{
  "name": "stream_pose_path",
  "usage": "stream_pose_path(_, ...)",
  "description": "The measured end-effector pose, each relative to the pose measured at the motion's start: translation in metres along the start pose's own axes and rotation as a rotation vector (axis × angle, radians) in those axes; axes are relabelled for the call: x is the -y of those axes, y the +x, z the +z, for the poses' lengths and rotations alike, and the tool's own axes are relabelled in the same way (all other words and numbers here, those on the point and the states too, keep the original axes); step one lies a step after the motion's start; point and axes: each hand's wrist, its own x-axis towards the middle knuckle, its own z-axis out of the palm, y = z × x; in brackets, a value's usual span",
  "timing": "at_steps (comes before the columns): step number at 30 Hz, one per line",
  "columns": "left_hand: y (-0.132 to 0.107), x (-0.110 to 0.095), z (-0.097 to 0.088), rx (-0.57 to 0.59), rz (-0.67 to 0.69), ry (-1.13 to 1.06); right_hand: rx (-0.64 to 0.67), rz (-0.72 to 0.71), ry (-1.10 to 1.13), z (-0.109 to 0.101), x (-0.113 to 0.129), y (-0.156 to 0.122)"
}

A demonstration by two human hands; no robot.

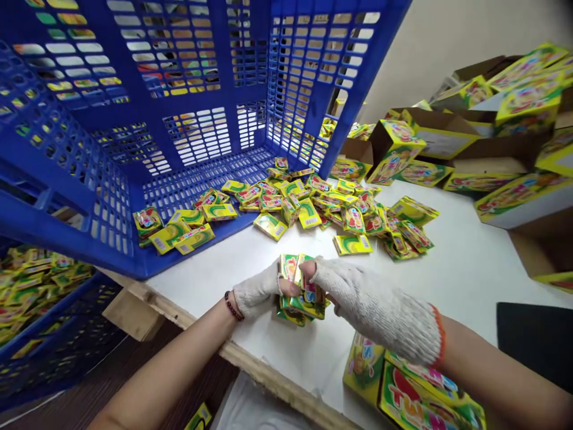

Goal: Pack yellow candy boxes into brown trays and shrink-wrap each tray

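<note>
Both hands wear white fingerless knit gloves and meet over the front of the white table (201,286). My left hand (262,291) is closed round a bunch of small yellow-green candy boxes (301,304), its thumb lying across them. My right hand (358,292) grips the same bunch from the right, thumb on top; its other fingers are partly hidden behind the boxes. Beyond the hands, a loose heap of matching candy boxes (308,213) spills out of a tipped blue crate (179,107). Below my right forearm stands a larger display carton (364,364) with packs in it.
Open display cartons (430,134) are stacked along the right and back. A black flat piece (532,340) lies at the right edge. At lower left, another blue crate (54,370) holds many small boxes. The table's wooden edge (268,382) runs along the front.
</note>
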Motion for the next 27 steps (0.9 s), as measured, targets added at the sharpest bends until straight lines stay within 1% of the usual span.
stream_pose_path(2,-0.012,0.009,0.004,-0.061,0.000,-0.035,-0.056,0.111,0.048,0.004,0.026,-0.013)
stream_pose_path(3,-0.020,0.014,0.005,-0.106,0.022,-0.052,-0.120,0.188,0.047,0.008,0.041,-0.019)
stream_pose_path(4,-0.027,0.019,0.007,-0.157,0.055,-0.068,-0.211,0.297,0.042,0.015,0.058,-0.024)
stream_pose_path(6,-0.043,0.029,0.010,-0.249,0.138,-0.088,-0.417,0.603,0.106,0.038,0.089,-0.029)
stream_pose_path(7,-0.050,0.033,0.011,-0.276,0.172,-0.086,-0.503,0.740,0.211,0.052,0.101,-0.030)
stream_pose_path(8,-0.057,0.038,0.012,-0.290,0.191,-0.075,-0.570,0.832,0.374,0.066,0.111,-0.031)
stream_pose_path(10,-0.067,0.046,0.013,-0.296,0.194,-0.026,-0.622,0.909,0.759,0.093,0.121,-0.031)
stream_pose_path(11,-0.070,0.049,0.012,-0.290,0.183,0.010,-0.626,0.915,0.915,0.103,0.122,-0.031)
stream_pose_path(12,-0.071,0.052,0.010,-0.271,0.162,0.050,-0.628,0.920,1.019,0.110,0.121,-0.031)
stream_pose_path(13,-0.072,0.052,0.007,-0.241,0.132,0.082,-0.634,0.930,1.062,0.114,0.119,-0.032)
stream_pose_path(14,-0.072,0.052,0.004,-0.209,0.108,0.098,-0.646,0.941,1.046,0.115,0.117,-0.033)
stream_pose_path(15,-0.072,0.049,0.000,-0.194,0.105,0.098,-0.656,0.944,0.982,0.115,0.114,-0.034)
stream_pose_path(16,-0.071,0.045,-0.004,-0.206,0.127,0.084,-0.663,0.931,0.878,0.114,0.111,-0.035)
stream_pose_path(17,-0.070,0.041,-0.009,-0.246,0.167,0.068,-0.661,0.894,0.747,0.113,0.109,-0.036)
stream_pose_path(19,-0.067,0.032,-0.016,-0.359,0.268,0.066,-0.614,0.764,0.457,0.114,0.104,-0.038)
stream_pose_path(20,-0.065,0.028,-0.019,-0.397,0.299,0.099,-0.573,0.687,0.325,0.116,0.102,-0.039)
stream_pose_path(22,-0.063,0.026,-0.023,-0.405,0.273,0.213,-0.482,0.574,0.140,0.124,0.099,-0.042)
stream_pose_path(24,-0.061,0.028,-0.025,-0.383,0.190,0.341,-0.429,0.554,0.091,0.133,0.098,-0.047)
stream_pose_path(26,-0.058,0.032,-0.026,-0.376,0.125,0.422,-0.428,0.609,0.151,0.140,0.099,-0.053)
stream_pose_path(27,-0.057,0.033,-0.026,-0.384,0.120,0.438,-0.429,0.654,0.202,0.142,0.100,-0.056)
